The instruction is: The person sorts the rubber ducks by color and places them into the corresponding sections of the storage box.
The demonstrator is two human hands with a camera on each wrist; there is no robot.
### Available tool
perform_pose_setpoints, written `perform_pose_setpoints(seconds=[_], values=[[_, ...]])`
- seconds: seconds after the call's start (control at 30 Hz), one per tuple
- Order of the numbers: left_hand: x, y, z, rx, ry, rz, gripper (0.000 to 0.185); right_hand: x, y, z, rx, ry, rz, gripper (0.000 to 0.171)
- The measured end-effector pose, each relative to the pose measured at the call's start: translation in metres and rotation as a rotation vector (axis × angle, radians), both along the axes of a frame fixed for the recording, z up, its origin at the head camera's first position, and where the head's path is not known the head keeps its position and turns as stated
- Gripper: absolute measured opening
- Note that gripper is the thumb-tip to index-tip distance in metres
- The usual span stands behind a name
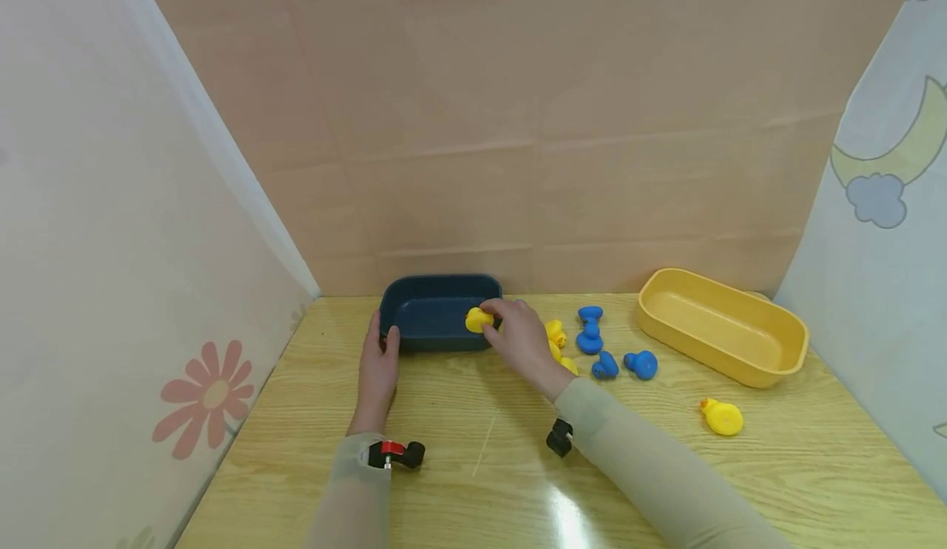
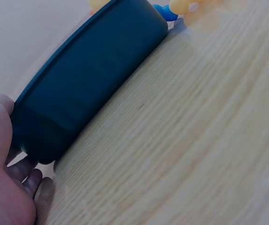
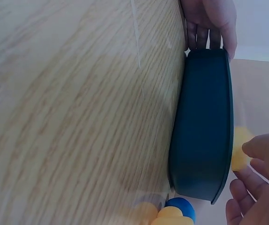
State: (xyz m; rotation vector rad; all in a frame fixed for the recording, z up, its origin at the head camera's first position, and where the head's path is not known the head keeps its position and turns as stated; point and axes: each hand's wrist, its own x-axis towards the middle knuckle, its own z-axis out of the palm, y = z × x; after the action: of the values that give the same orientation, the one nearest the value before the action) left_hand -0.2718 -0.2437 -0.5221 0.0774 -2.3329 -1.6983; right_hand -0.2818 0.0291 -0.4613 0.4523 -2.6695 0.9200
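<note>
Right grip (image 1: 518, 335) pinches yellow duck (image 1: 478, 320) | left hand (image 1: 379, 364) holds blue tub (image 1: 414, 319) | head view alone shows yellow tub (image 1: 769, 368)

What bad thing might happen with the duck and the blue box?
The yellow duck is pinched by the right hand right over the rim of the dark blue tub, so it might drop outside. The left hand only holds one end, so the tub might slide. The sleeve could bump the ducks beside it.

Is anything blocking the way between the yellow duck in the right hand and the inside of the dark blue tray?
Nothing visible. The right hand holds the yellow duck at the dark blue tray rim; its interior looks bare. The left hand grips the tray's left end.
</note>
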Motion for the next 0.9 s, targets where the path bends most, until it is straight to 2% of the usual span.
perform_pose_setpoints(seconds=[0.23,0.53,0.77,0.9], values=[[0.0,-0.001,-0.001,-0.005,-0.004,-0.003,0.069,0.004,0.007,0.002,-0.025,0.013,-0.008,0.038],[0.0,0.0,-0.002,0.002,-0.007,0.01,0.068,0.021,0.022,0.015,-0.093,-0.028,0.012,0.04],[0.001,-0.001,-0.001,-0.007,-0.042,0.009,0.068,0.033,0.044,0.021,-0.071,-0.017,0.007,0.044],[0.0,-0.001,0.001,-0.012,-0.033,0.007,0.07,0.042,0.062,0.026,-0.081,-0.035,-0.007,0.047]])
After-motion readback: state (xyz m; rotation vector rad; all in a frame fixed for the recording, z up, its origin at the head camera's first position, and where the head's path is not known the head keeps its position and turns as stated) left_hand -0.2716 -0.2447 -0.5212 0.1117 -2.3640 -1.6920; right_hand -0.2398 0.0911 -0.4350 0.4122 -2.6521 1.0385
